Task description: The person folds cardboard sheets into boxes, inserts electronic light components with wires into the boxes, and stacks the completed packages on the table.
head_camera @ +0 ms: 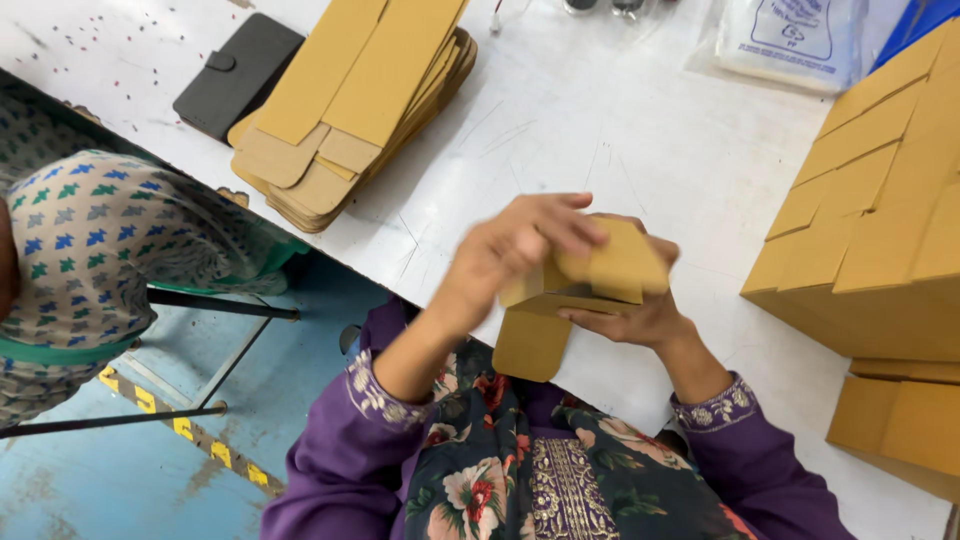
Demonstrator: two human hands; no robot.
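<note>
- The small cardboard box [590, 285] is held over the near edge of the white table [620, 130], one rounded flap hanging down.
- The left hand [515, 245] grips the box from above, fingers curled over its top.
- The right hand [630, 318] cups it from below, thumb on the far side.
- Further left lies a stack of flat box blanks [350, 110], beside a black wallet [235, 75].
- At the right stand piled folded boxes [880, 210].
- A plastic bag [790, 35] lies at the far edge.

- I see bright, even light on the white table [620, 130], with no harsh glare.
- The left hand [510, 250] above the table's near edge is motion-blurred.
- Soft shadows sit beneath the flat cardboard stack [350, 110].
</note>
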